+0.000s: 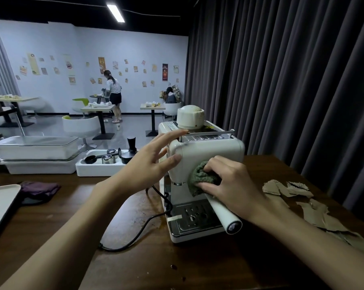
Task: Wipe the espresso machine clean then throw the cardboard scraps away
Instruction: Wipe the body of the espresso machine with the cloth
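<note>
cloth (200, 176) bunched under right hand (233, 185) fingers against espresso machine (206, 151) front

Café room, viewed across the counter (51, 216)

Dark curtain (281, 80) hangs right of the counter. Beyond it: grey floor (51, 127), small tables (98, 108), white chairs (81, 126), poster-covered white wall (72, 49), one lit ceiling lamp (115, 12).

1. A café-style room: small square tables (97, 108) with white tub chairs (81, 126) fill the floor.
2. Coffee posters (165, 72) dot the back wall.
3. An espresso machine (204, 164) and a tray of barista tools (105, 162) sit on the wooden counter (135, 268).
</note>
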Available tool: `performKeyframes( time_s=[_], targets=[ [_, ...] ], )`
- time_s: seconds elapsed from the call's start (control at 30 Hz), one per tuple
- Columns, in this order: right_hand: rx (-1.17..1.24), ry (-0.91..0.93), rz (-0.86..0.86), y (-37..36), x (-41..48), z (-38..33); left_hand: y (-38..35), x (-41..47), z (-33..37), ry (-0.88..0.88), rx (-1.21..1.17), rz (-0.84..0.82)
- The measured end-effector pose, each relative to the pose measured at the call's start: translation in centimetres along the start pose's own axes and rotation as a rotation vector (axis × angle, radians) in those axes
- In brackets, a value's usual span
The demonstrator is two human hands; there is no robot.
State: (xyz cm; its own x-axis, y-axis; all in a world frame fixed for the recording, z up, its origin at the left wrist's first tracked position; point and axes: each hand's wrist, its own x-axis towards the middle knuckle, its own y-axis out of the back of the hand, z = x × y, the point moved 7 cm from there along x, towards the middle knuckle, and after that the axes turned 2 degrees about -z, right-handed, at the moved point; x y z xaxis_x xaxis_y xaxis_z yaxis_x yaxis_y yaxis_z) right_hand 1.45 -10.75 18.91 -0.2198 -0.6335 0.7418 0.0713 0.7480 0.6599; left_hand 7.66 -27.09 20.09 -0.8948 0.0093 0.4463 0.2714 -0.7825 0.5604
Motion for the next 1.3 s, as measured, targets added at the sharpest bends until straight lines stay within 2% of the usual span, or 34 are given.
performKeyframes(
  time_s=[0.33,0.5,0.73,0.93,1.17,1.3],
  targets=[
    [0.036,0.026,-0.100,-1.2,1.1,-2.1,0.1,0.0,0.0,-0.012,-0.012,0.018],
    [0.037,-0.038,0.007,0.9,0.1,-0.3,0.1,0.1,0.0,-0.016,-0.025,0.018],
    [-0.072,0.075,0.033,0.5,2.0,-2.7,0.5,0.1,0.0,-0.012,0.012,0.034],
    [-0.175,0.000,0.170,1.3,1.7,-1.3,0.4,0.0,0.0,-0.025,0.021,0.041],
    [-0.264,0.018,0.034,-0.1,2.8,-2.7,0.5,0.1,-0.1,-0.026,0.021,0.047],
    [-0.267,0.024,0.086,0.2,2.3,-2.1,0.5,0.1,-0.2,-0.021,0.020,0.046]
  ],
)
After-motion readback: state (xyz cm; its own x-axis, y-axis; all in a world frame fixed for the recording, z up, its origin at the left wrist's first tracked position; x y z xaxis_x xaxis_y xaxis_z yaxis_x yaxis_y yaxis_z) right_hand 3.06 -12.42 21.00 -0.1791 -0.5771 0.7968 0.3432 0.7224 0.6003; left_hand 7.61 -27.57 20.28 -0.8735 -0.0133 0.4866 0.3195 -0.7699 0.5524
